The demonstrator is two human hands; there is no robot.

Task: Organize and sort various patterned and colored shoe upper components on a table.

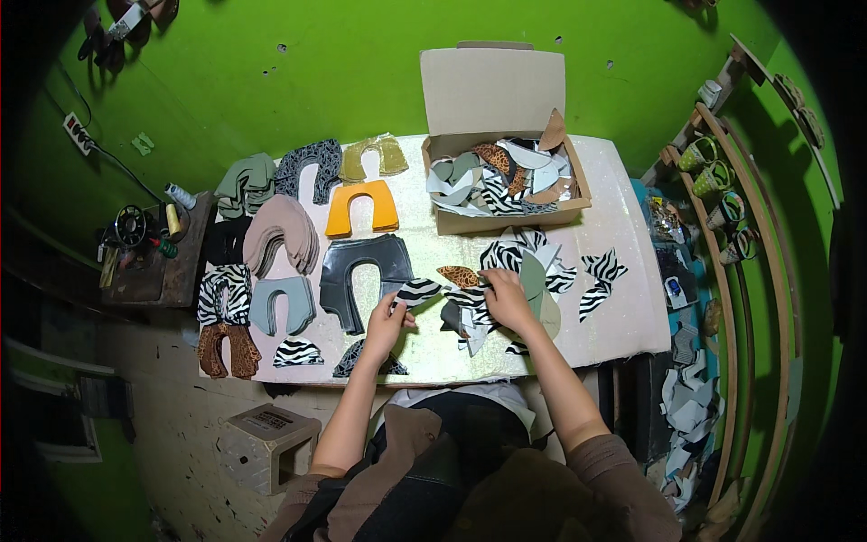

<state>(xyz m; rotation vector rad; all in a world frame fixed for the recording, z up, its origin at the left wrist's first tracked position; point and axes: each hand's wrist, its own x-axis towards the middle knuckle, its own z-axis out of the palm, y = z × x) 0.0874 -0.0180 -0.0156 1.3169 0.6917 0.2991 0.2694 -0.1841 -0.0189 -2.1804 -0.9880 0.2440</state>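
My left hand (386, 327) pinches a pointed zebra-print material piece (418, 291) between thumb and fingers, above the table's near part. My right hand (508, 298) is bent over a loose pile of cut scraps, fingers drawn together; what they grip is hidden. By its fingertips lie a leopard-print piece (459, 275) and another zebra-print piece (466, 299). A green-grey piece (532, 273) lies beside that hand, with more zebra-print scraps (600, 280) to the right. Left of my left hand is a stack of dark grey U-shaped pieces (339, 280).
An open cardboard box (510, 222) full of mixed scraps stands at the table's back. Orange (341, 224), pink (262, 237) and grey-blue (265, 307) U-shaped stacks sit left. Beyond are a sewing machine (132, 226), a wooden rack (757, 298) and a stool (262, 443).
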